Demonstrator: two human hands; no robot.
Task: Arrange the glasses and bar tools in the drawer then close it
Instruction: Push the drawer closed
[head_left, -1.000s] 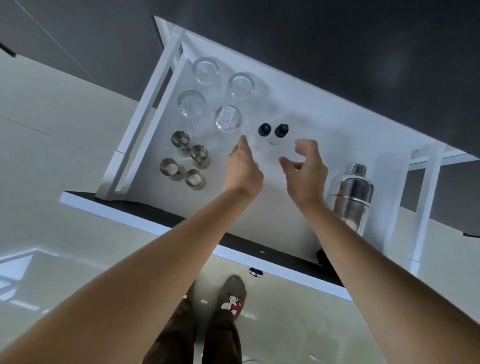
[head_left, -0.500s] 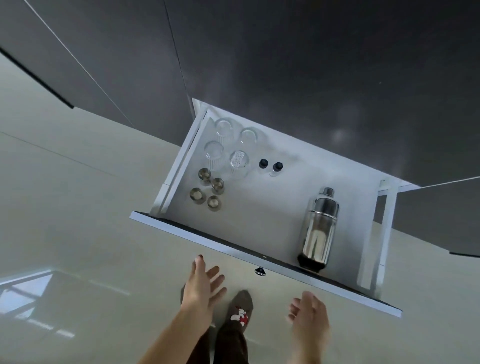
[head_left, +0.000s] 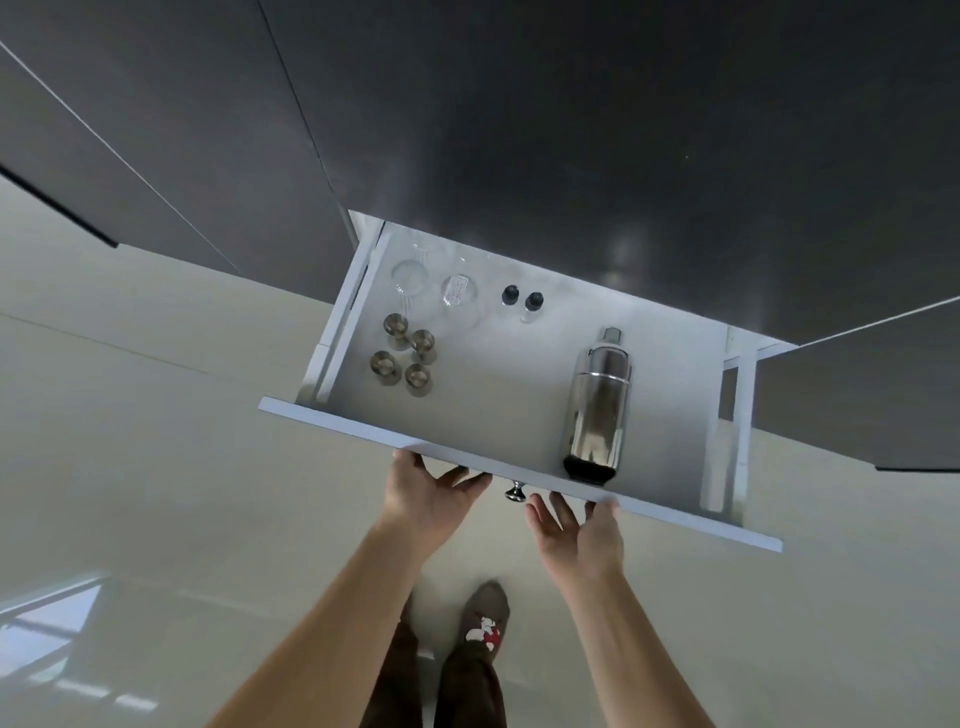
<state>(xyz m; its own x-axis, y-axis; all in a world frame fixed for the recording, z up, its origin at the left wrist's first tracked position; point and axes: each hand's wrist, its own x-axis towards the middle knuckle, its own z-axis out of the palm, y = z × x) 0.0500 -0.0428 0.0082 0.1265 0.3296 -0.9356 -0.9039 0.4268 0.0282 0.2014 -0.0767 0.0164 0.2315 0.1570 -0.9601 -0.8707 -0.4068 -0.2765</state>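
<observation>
The white drawer (head_left: 332, 420) stands partly pulled out from under a dark counter. Inside, clear glasses (head_left: 459, 291) sit at the back left, some half hidden under the counter edge. Several small steel cups (head_left: 404, 353) stand in front of them. Two small black-capped bottles (head_left: 521, 301) stand mid-back. A steel cocktail shaker (head_left: 597, 410) lies on the right. My left hand (head_left: 428, 491) and my right hand (head_left: 576, 530) press flat, fingers spread, against the drawer front on either side of its metal knob (head_left: 515, 491).
Dark cabinet fronts (head_left: 571, 130) fill the view above the drawer. The drawer's side rails (head_left: 735, 426) show on the right. Below is a glossy pale floor (head_left: 156, 467), with my legs and a patterned slipper (head_left: 483, 623) under the hands.
Both hands left the drawer's inside, dropped below it, then came up flat against its front. The drawer has slid further under the counter, hiding the back glasses.
</observation>
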